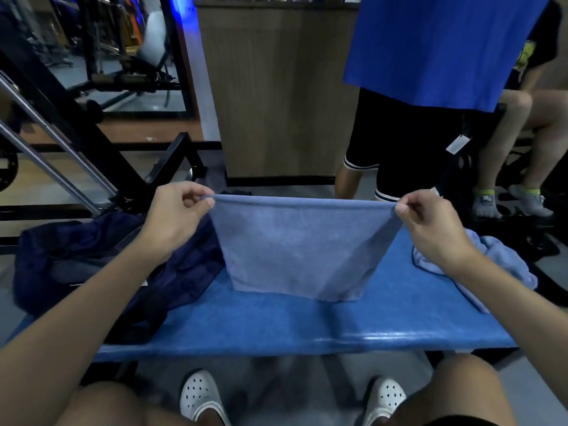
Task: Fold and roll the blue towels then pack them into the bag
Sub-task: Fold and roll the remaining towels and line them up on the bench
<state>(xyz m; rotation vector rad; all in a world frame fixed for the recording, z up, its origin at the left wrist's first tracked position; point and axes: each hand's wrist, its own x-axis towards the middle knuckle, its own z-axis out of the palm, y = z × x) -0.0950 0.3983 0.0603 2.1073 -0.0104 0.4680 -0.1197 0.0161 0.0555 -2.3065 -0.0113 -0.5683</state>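
A light blue towel (295,247) hangs folded in front of me, its lower edge touching the blue padded bench (276,324). My left hand (175,216) pinches the towel's top left corner and my right hand (430,229) pinches the top right corner, stretching the top edge taut. A second blue towel (504,262) lies crumpled on the bench's right end, partly behind my right wrist. A dark navy bag (92,265) slumps on the bench's left end under my left forearm.
A wooden counter (276,87) stands behind the bench. One person in a blue shirt and black shorts (408,118) stands at the back right, another sits at the far right. Black gym machine frames (76,133) fill the left. My white shoes (199,395) are below the bench.
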